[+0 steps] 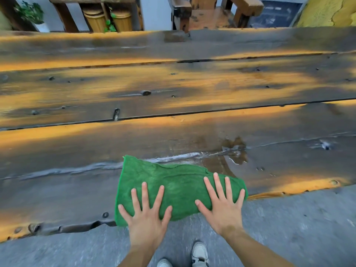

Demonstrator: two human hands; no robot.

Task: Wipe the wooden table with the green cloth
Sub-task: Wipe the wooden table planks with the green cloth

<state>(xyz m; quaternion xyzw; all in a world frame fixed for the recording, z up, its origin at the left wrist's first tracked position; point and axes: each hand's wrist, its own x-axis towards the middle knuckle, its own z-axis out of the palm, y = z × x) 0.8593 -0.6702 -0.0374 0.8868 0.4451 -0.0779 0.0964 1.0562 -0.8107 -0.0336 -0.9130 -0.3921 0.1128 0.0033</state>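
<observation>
- A long wooden table (173,87) of dark, worn planks with orange patches fills the view; beyond its far edge stand a wooden chair (210,14), two yellow ribbed bins (107,20) and a potted plant (32,14), and a grey floor (289,228) lies below the near edge.
- The green cloth (179,187) lies flat on the nearest plank, right at the table's near edge, its lower border drooping slightly over that edge.
- The cloth's long axis runs left to right, roughly parallel to the plank seams and the table edge.
- The left hand (146,214) presses on the cloth's left part, fingers straight and spread wide, holding nothing.
- The right hand (223,205) presses on the right part in the same flat, splayed way; its little finger reaches the cloth's right border.
- A wet patch (236,153) and a pale wet streak (173,158) lie on the same plank just beyond the cloth's far edge, the patch up and to the right, so the right hand is the nearer one.
- Judged from this, the coming stroke likely pushes away from the body, across the cloth's long axis, with a slight lean to the right to cover the patch.
- The two planks farther away are well apart from the cloth and would need a long reach.
</observation>
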